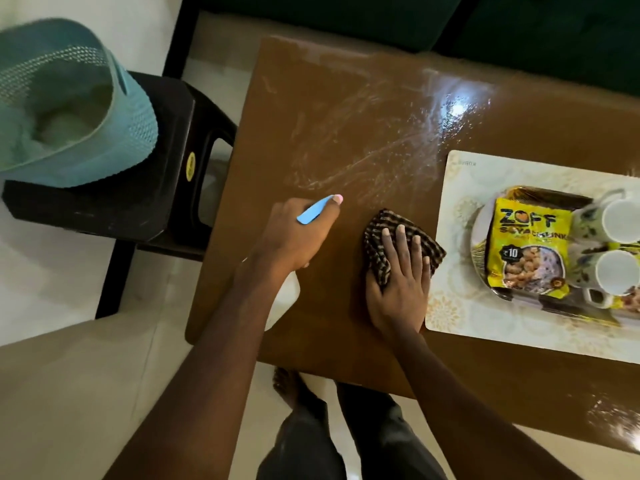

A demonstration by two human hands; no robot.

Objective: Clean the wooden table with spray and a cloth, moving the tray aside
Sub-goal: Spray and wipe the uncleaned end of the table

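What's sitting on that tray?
On the tray sit a yellow snack packet and two white cups. The packet covers a plate; whatever lies under the packet is hidden.

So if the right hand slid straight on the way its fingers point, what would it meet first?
Beyond the cloth already under the right hand, only bare, spray-wet table seems to lie ahead; the tray sits off to the right of that line.

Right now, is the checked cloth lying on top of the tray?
No, the checked cloth lies on the bare wooden table under the right hand, left of the tray.
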